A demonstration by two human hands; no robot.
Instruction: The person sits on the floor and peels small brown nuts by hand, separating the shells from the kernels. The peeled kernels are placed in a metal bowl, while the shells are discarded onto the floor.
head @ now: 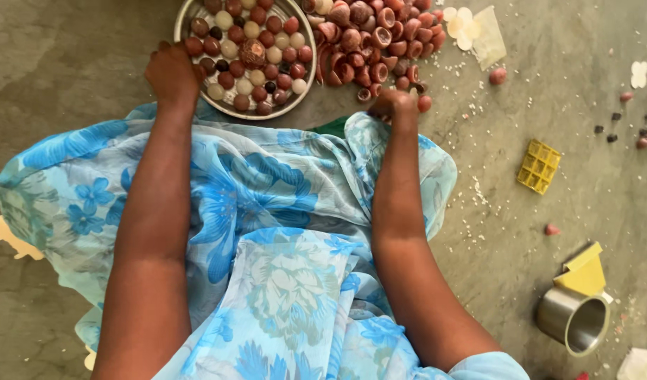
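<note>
I am looking down over a lap draped in blue flowered cloth (267, 204), with both arms reaching forward to the concrete floor (70, 63). My left hand (172, 70) is resting at the near left rim of a round metal tray (185, 17), touching the small red, white and dark balls (256, 49) that are filling it; its fingers are curling together over the rim, though I cannot tell whether they are gripping one of the balls. My right hand (392, 104) is hovering at the near edge of a heap of little reddish clay cups (372, 42) lying just right of the tray; its fingers are bunching together, and I cannot tell if anything is pinched between them. Farther right, a yellow plastic grid (538, 166) is lying well apart from the heap, and a steel cup (573, 320) is sitting near the bottom corner, touching a yellow wedge (584, 271).
</note>
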